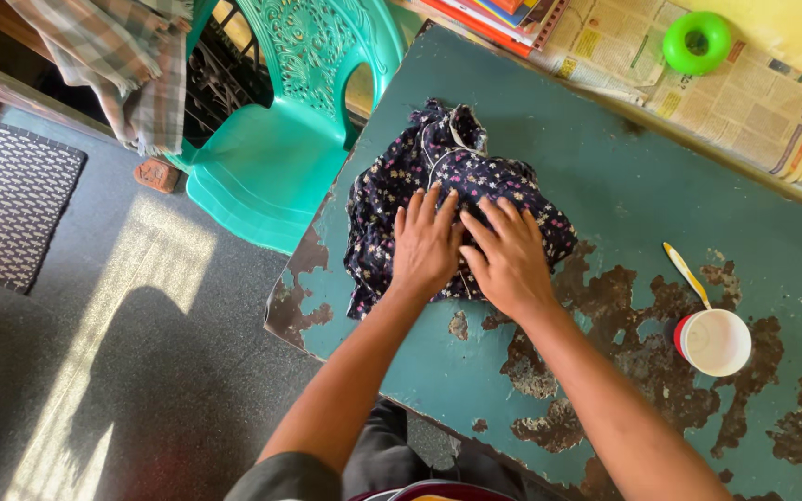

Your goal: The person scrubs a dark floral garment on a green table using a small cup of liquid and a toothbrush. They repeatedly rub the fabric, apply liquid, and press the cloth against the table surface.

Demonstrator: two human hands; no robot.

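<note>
Both hands, left (426, 246) and right (510, 258), lie flat with fingers spread, side by side, pressing a crumpled dark floral cloth (401, 176) on the teal, paint-flaked surface (624, 176). Near the right hand, a round white cup (715, 341) beside a yellow spoon (686, 274).

You have just one camera, and it sits on your head and looks almost straight down over your own arms. It is close to the tabletop (605, 167), which fills the right side and runs off the picture there, with a green chair (280, 158) at the top and the floor (141, 325) on the left. No other view shares this scene.
</note>
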